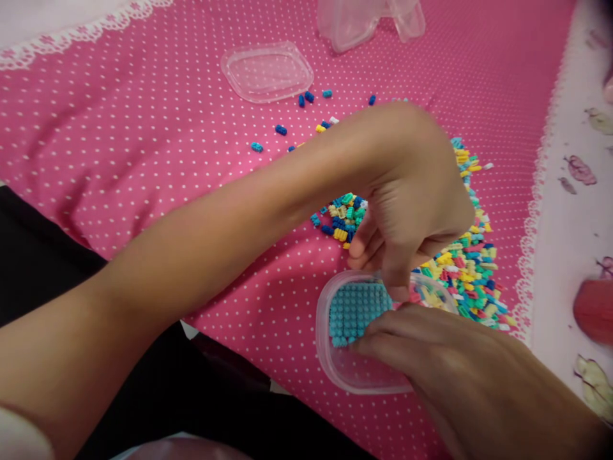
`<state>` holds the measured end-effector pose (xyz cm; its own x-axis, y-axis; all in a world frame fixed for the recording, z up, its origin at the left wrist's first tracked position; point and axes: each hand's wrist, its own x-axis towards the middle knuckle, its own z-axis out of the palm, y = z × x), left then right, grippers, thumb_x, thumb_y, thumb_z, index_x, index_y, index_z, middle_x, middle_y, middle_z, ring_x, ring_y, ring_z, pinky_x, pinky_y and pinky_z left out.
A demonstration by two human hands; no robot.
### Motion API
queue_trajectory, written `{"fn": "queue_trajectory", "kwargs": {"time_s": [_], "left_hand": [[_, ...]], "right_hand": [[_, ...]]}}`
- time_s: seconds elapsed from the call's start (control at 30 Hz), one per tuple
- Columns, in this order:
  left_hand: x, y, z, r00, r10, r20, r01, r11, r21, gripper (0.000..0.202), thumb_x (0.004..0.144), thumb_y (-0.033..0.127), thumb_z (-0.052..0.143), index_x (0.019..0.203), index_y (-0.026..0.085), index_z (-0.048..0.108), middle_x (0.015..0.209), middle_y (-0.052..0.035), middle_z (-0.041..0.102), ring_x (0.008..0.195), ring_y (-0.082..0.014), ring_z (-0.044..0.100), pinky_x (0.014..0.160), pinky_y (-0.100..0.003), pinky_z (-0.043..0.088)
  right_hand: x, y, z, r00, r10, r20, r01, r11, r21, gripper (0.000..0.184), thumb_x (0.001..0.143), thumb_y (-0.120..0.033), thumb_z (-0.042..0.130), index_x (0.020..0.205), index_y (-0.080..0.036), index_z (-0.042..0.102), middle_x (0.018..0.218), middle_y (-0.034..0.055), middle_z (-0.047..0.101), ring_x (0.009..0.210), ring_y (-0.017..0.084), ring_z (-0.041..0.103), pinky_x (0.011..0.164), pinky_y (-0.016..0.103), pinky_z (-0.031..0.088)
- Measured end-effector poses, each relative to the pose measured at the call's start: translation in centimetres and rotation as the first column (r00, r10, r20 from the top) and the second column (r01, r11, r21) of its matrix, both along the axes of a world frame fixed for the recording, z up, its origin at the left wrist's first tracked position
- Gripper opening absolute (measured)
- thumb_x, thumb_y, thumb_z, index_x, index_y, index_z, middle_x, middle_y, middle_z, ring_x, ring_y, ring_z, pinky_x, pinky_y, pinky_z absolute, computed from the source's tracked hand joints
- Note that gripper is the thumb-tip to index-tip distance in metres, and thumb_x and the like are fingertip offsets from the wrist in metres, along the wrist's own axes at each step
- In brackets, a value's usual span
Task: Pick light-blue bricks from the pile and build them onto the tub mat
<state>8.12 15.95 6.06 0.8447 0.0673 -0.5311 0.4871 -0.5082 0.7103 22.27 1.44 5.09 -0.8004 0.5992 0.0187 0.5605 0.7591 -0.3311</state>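
A clear plastic container [323, 345] stands near the table's front edge. Inside it, turquoise toy building bricks [357, 310] stand in tight rows along its far left part. My left hand [412, 198] reaches over from the left, bent at the wrist. Its thumb is over the far rim and its fingers curl outside, closed on the container. From the lower right, my right hand [431, 358] dips into the container. Its fingers are pressed together against the edge of the turquoise rows; their tips are partly hidden, so what they hold cannot be made out.
Mixed small bricks [472, 275] lie heaped behind and right of the container, partly under my left arm. Loose blue bricks [281, 130] are scattered farther back. A clear lid [267, 71] and another clear plastic container [354, 29] are at the back. A red object [594, 310] sits at right.
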Motion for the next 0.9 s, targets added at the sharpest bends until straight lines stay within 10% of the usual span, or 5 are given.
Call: {"fn": "queue_trajectory", "kwargs": {"time_s": [0.23, 0.7, 0.9], "left_hand": [[-0.1, 0.1, -0.1, 0.99, -0.129, 0.058, 0.125, 0.989, 0.077, 0.025, 0.088, 0.013, 0.078, 0.063, 0.015, 0.074, 0.062, -0.0027, 0.076, 0.059, -0.0164, 0.075, 0.063, -0.028, 0.062], [0.1, -0.1, 0.1, 0.995, -0.087, 0.041, 0.082, 0.99, 0.113, 0.028, 0.084, 0.012, 0.083, 0.058, 0.018, 0.072, 0.06, 0.0, 0.074, 0.058, -0.0158, 0.075, 0.048, -0.025, 0.054], [0.0, -0.2, 0.2, 0.997, -0.076, 0.033, 0.072, 0.993, 0.089, 0.027, 0.086, 0.012, 0.081, 0.06, 0.017, 0.073, 0.06, -0.0003, 0.074, 0.058, -0.016, 0.074, 0.051, -0.025, 0.054]], "right_hand": [[0.3, -0.3, -0.5, 0.999, -0.018, 0.036, 0.012, 0.983, 0.182, 0.022, 0.08, -0.017, 0.051, 0.071, -0.034, 0.063, 0.07, -0.0055, 0.078, 0.057, 0.02, 0.075, 0.047, 0.029, 0.056], [0.4, 0.1, -0.3, 0.997, 0.082, 0.003, -0.082, 0.996, 0.035, 0.02, 0.072, -0.017, 0.065, 0.08, -0.035, 0.066, 0.087, 0.0045, 0.082, 0.059, 0.027, 0.074, 0.039, 0.038, 0.058], [2.5, 0.1, -0.5, 0.99, -0.001, -0.143, 0.0, 1.0, -0.01, 0.055, 0.086, -0.023, 0.06, 0.134, -0.05, 0.058, 0.083, -0.0046, 0.08, 0.063, 0.026, 0.074, 0.042, 0.04, 0.06]]}}
